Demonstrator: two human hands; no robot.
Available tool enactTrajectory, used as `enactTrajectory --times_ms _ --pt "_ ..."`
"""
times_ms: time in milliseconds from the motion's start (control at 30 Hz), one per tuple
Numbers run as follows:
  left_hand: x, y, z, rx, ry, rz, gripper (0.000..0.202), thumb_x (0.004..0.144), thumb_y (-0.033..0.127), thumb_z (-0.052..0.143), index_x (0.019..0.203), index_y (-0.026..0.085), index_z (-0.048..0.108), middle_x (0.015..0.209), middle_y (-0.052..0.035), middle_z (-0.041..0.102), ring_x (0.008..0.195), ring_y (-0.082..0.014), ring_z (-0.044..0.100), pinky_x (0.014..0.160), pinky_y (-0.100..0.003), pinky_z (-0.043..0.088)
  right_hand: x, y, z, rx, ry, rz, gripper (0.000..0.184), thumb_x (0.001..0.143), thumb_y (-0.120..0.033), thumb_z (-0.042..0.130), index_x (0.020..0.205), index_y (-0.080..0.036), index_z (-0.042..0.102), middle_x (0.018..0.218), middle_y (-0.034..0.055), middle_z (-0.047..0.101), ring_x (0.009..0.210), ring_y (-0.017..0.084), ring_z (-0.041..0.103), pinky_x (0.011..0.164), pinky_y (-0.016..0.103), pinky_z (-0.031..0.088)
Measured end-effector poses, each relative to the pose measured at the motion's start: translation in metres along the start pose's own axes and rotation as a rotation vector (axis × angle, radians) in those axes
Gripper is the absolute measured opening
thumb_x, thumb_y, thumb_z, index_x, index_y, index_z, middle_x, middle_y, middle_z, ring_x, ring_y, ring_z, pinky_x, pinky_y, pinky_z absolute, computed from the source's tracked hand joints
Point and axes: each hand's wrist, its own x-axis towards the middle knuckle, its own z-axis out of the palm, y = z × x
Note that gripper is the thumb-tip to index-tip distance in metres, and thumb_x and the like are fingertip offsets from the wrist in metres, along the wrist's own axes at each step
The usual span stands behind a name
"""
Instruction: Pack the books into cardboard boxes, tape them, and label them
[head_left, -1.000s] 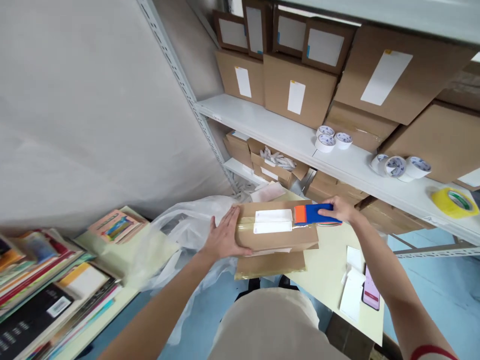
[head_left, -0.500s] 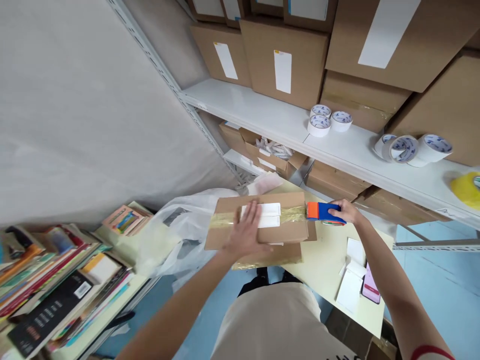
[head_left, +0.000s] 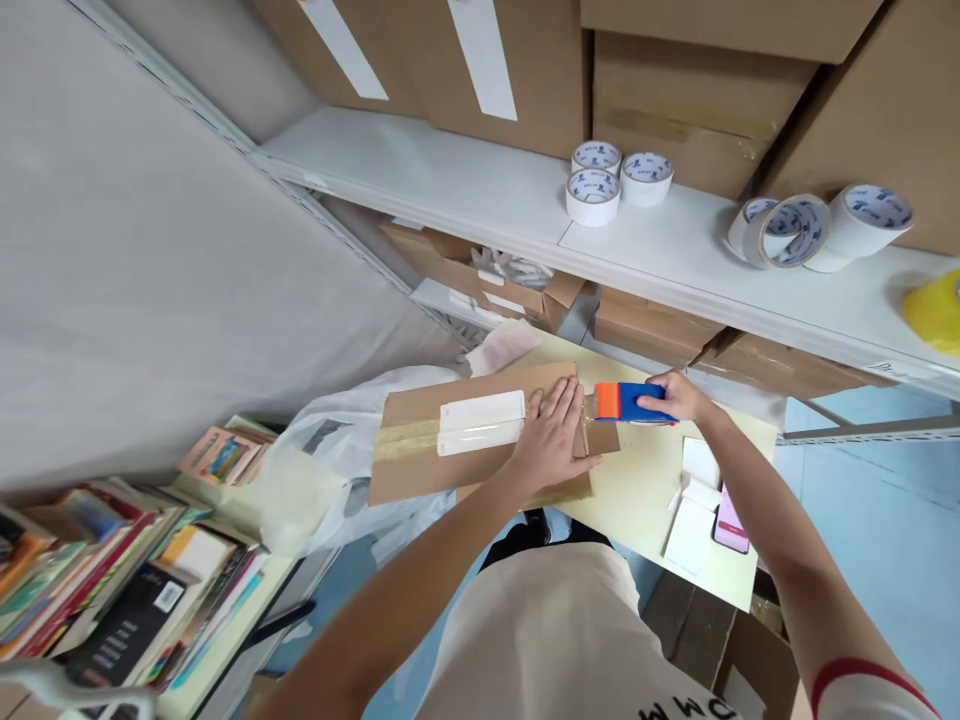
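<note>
A brown cardboard box (head_left: 420,470) lies on the pale yellow table, with a strip of clear tape along its top. Under part of that tape is a white label (head_left: 481,422). My left hand (head_left: 553,432) presses flat on the box near its right end, fingers stretched out. Just beyond that end, my right hand (head_left: 676,396) grips a blue and orange tape dispenser (head_left: 636,402). Its orange end faces the box, and tape seems to run between the two. Another piece of cardboard shows partly beneath the box.
White tape rolls (head_left: 593,196) stand on the grey shelf (head_left: 487,190) ahead, below large cartons. A phone (head_left: 730,522) and white papers (head_left: 687,535) lie on the table (head_left: 637,500) at right. Crumpled plastic (head_left: 304,450) and stacked books (head_left: 112,560) are at left.
My left hand has slid right along the box from the label to near the right end. The dispenser stays in my right hand, slightly off that end. The view has shifted.
</note>
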Motion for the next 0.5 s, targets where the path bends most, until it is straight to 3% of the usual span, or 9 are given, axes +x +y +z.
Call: enactTrajectory --times_ms 133,233,400,500 --pt "0.002 0.004 -0.002 0.0 -0.011 0.023 0.094 0.078 0.069 0.058 0.153 0.017 0.034 0.163 -0.0186 0.025 0.15 -0.0397 0.02 0.118 -0.058 0.016 -0.008 -0.006 -0.022 -0.222 -0.07 0.077 0.059 0.071 -0.076 0.057 0.056 -0.02 0.057 0.053 0.0006 0.056 0.051 0.013 0.049 0.049 0.025 0.035" --pt "0.002 0.006 -0.003 -0.01 -0.003 0.023 0.083 0.079 0.065 0.061 0.148 0.022 0.045 0.162 -0.019 0.026 0.149 -0.0413 0.021 0.116 -0.063 0.016 -0.003 -0.022 -0.035 -0.429 -0.124 0.134 0.056 0.071 -0.074 0.06 0.059 -0.02 0.061 0.059 0.0043 0.064 0.057 0.016 0.056 0.052 0.026 0.037" --pt "0.0 0.006 -0.001 -0.011 0.029 0.005 0.085 0.078 0.063 0.062 0.15 0.024 0.041 0.162 -0.0179 0.027 0.148 -0.0415 0.023 0.115 -0.063 0.016 -0.004 -0.034 -0.051 -0.508 -0.221 0.173 0.059 0.076 -0.075 0.056 0.07 -0.018 0.069 0.072 0.008 0.071 0.067 0.02 0.065 0.057 0.027 0.043" --pt "0.0 0.007 -0.003 -0.017 0.027 0.0 0.084 0.077 0.063 0.063 0.149 0.025 0.043 0.162 -0.0174 0.027 0.148 -0.0421 0.022 0.115 -0.064 0.016 -0.007 -0.042 -0.043 -0.63 -0.221 0.219 0.06 0.079 -0.075 0.053 0.076 -0.018 0.073 0.079 0.0105 0.074 0.074 0.023 0.068 0.062 0.028 0.046"
